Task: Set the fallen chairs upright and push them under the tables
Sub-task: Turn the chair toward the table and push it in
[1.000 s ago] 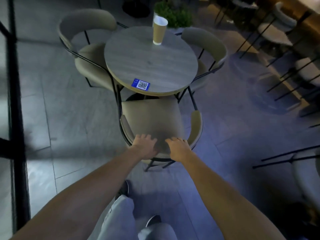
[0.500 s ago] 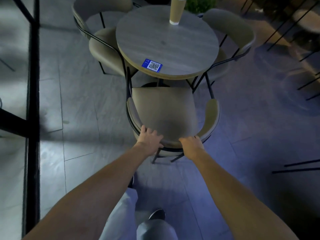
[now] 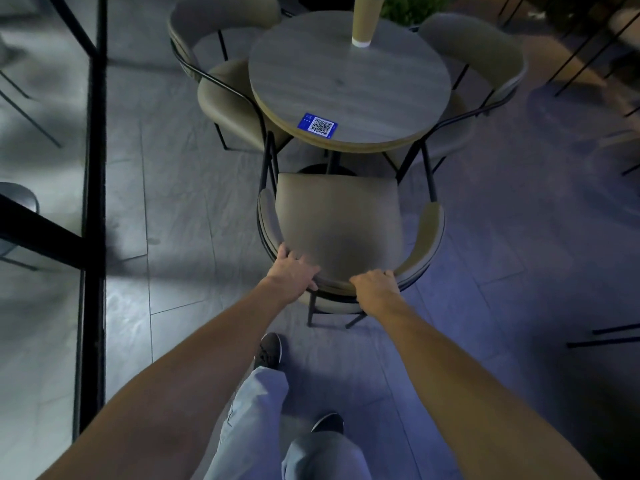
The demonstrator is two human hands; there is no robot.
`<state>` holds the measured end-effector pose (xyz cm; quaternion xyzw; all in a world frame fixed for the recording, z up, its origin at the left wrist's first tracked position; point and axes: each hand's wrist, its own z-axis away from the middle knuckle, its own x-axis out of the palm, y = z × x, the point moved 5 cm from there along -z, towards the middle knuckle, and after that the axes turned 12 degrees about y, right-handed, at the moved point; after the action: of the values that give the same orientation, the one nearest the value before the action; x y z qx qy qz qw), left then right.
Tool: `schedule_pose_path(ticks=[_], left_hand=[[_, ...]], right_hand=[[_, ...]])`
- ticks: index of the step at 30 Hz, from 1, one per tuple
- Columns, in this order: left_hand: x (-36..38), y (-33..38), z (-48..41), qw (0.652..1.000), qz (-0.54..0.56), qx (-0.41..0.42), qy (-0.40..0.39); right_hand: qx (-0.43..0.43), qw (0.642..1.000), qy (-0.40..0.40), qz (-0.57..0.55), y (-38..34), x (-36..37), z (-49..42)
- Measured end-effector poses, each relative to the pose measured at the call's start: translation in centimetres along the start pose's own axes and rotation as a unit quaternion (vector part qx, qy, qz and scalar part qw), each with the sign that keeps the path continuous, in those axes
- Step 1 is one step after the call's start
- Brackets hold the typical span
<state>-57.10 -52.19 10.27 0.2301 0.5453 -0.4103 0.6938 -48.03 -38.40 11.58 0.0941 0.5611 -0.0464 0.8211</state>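
Left shoe stepped forward since half second ago; hands unmoved on backrest. Blue sticker on round table: QR code, small print unreadable. Chair upright, seat front facing table, near its edge, backrest toward person. Left hand, right hand curl over backrest rim, gripping. Paper cup on far side. Left chair and right chair tucked; their black legs flank seat front.

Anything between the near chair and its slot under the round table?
Nothing loose visible. The table's pedestal stands straight ahead of the chair, and neighbouring chairs' black legs flank its front corners.
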Motion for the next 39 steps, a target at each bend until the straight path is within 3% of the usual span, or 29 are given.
schedule_pose_path(ticks=[23,31,39], left_hand=[[0.6,-1.4,2.5,1.0,0.009,-0.002,-0.008],[1.7,-1.4,3.7,0.999,0.022,-0.007,0.026],[1.3,-1.3,3.5,1.0,0.024,-0.008,-0.003]], right_hand=[[0.011,1.0,-0.019,-0.009,-3.3,-0.7,1.4],[0.0,1.0,-0.025,-0.009,-3.8,-0.5,1.8],[-0.002,1.0,-0.014,-0.008,-3.6,-0.7,2.1]])
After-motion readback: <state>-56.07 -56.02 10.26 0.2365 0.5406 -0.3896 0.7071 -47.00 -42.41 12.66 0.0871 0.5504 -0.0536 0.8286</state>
